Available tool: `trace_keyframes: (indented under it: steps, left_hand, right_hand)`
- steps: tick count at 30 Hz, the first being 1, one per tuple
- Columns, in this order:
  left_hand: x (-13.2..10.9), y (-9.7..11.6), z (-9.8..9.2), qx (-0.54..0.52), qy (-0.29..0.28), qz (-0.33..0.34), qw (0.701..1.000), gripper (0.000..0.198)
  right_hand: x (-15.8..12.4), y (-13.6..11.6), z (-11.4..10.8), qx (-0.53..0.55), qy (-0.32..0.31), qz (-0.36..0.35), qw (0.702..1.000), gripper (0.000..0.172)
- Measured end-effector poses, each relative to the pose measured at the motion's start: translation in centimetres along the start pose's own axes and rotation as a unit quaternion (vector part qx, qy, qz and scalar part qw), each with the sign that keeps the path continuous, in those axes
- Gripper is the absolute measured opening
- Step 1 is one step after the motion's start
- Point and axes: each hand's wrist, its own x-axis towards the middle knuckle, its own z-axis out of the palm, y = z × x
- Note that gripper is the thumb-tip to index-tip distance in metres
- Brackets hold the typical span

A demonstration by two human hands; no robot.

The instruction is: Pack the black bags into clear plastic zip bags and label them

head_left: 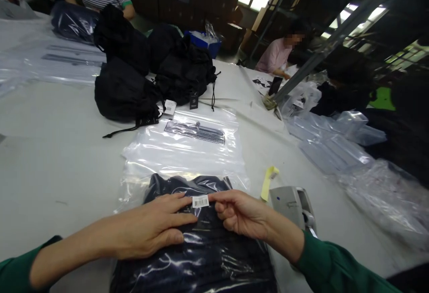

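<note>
The left hand (147, 228) lies open and flat, fingers spread, on a dark plastic-wrapped bundle (201, 259). The right hand (243, 216) has its index finger stretched to the right edge of a white barcode label (200, 201) on the bundle; its other fingers are curled, though whether they pinch anything I cannot tell. The left index fingertip meets the label's left edge. Just beyond both hands, clear bags (187, 156) lie on the white table (67, 172), with black drawstring pouches (124, 92) farther out. Just beside the right wrist are a grey device (288, 206) and a yellow strip (267, 183); crumpled clear plastic (385, 194) lies farther right.
</note>
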Motion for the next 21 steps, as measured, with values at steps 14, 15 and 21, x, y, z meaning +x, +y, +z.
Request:
trace_keyframes:
  steps: [14,15,21]
  left_hand:
    - [1.5,-0.4,-1.3,-0.001,-0.035,0.057,0.998,0.072]
    - [1.6,-0.4,-1.3,-0.004,-0.038,0.054,0.998,0.073]
    - [1.7,-0.1,-1.1,-0.012,-0.037,0.039,0.998,0.073]
  right_hand:
    - [0.7,0.6,-0.3,-0.297,0.101,-0.119,0.942,0.029]
    - [0.5,0.6,-0.6,-0.374,0.127,-0.174,0.902,0.026]
    - [-1.7,0.6,-1.0,-0.663,0.035,-0.440,0.605,0.042]
